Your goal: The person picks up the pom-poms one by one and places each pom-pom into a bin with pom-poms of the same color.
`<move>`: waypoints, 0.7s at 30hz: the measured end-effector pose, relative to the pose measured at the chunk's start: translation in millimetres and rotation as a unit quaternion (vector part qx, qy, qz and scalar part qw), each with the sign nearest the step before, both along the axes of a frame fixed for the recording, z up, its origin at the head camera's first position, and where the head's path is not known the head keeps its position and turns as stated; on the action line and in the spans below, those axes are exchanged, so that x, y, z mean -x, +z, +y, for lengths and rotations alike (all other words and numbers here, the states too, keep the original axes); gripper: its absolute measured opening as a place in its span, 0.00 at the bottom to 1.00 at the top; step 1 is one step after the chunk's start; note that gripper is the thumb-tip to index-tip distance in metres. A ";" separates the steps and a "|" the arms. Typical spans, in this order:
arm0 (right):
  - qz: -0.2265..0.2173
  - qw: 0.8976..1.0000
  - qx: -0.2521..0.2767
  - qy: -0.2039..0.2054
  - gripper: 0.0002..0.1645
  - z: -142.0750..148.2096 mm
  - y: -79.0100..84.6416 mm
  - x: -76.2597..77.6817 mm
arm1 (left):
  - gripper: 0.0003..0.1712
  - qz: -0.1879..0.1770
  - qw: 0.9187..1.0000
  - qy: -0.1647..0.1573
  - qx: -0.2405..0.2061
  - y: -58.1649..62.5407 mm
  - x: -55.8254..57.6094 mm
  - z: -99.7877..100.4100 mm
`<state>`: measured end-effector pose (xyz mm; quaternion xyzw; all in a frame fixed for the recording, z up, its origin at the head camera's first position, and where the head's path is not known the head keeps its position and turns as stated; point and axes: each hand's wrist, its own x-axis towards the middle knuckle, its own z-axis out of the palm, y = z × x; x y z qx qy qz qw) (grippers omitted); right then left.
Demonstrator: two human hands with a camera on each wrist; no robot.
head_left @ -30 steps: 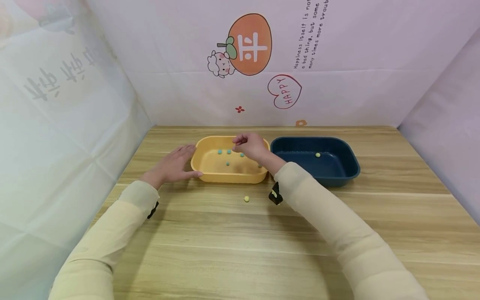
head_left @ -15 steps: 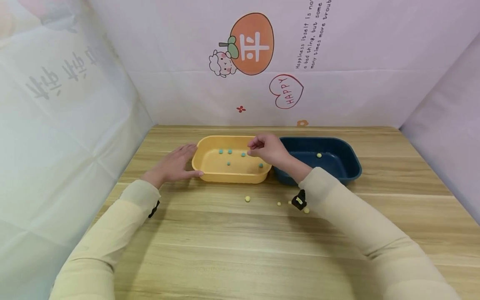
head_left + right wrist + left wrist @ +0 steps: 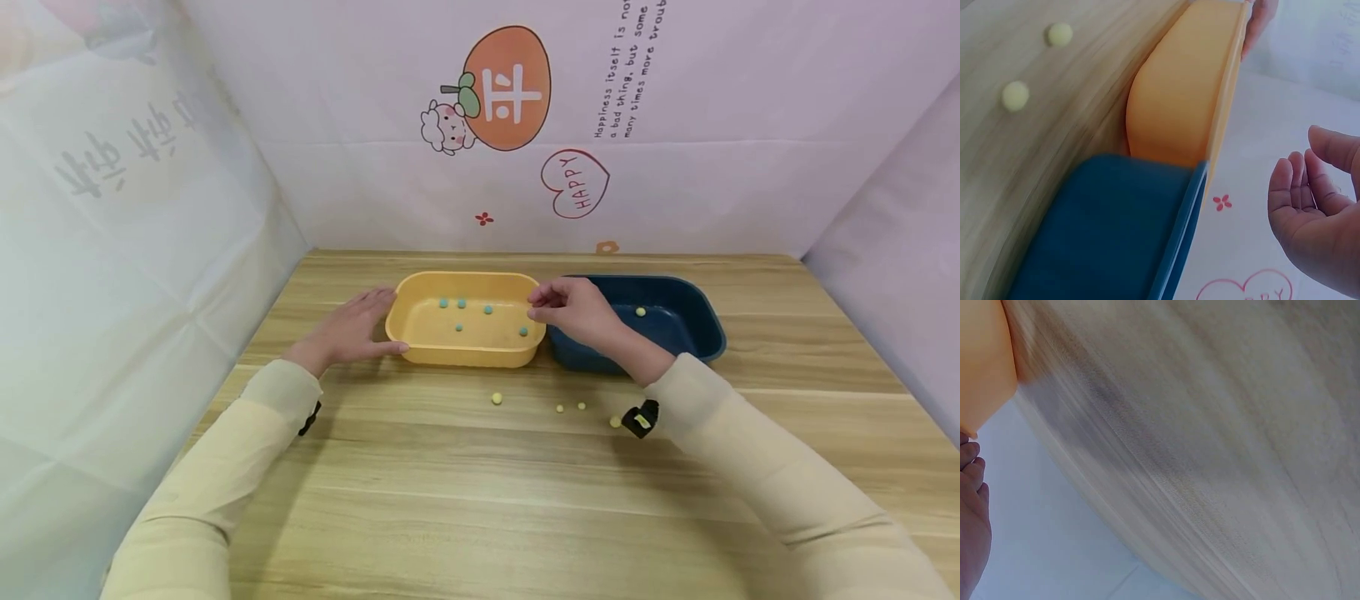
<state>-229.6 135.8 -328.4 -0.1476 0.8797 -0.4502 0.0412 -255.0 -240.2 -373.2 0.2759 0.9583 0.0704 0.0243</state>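
A yellow plastic bin (image 3: 468, 357) stands on the table with several small blue-green balls (image 3: 488, 310) on its floor. My left hand (image 3: 345, 333) rests against its left end, fingers straight, thumb along the front corner. Beside it stands a dark blue bin (image 3: 693, 337), with a small pale yellow ball (image 3: 641, 312) inside. Above the gap where the bins meet hovers my right hand (image 3: 581, 312). In the right wrist view its fingers (image 3: 1282, 187) are loosely bent and apart from the thumb, with nothing between them.
In front of the bins, several small yellow balls (image 3: 497, 399) lie loose on the wooden table (image 3: 450, 483). White printed cloth (image 3: 360, 167) hangs behind and along both sides. Dark straps with the wrist cameras (image 3: 640, 419) show below the cuffs.
My right hand has moved right, from over the yellow bin to the meeting edge of both bins. Yellow balls on the table came out from behind that arm. The left hand stays put.
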 end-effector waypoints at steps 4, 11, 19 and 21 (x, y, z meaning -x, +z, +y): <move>0.001 1.000 0.002 -0.013 0.12 13.6 0.8 -2.7 | 0.61 -0.003 1.000 0.000 0.000 0.5 -0.3 0.3; -0.002 0.999 -0.008 -0.035 0.18 44.9 6.1 -11.6 | 0.61 -0.008 1.000 -0.003 0.002 0.6 0.7 1.3; 0.004 0.999 -0.003 -0.042 0.26 83.2 8.4 -24.9 | 0.61 -0.010 1.000 -0.004 0.001 0.5 0.8 0.8; 0.010 0.999 -0.006 -0.048 0.26 91.7 9.3 -28.1 | 0.61 -0.009 1.000 -0.004 -0.002 0.5 0.2 0.9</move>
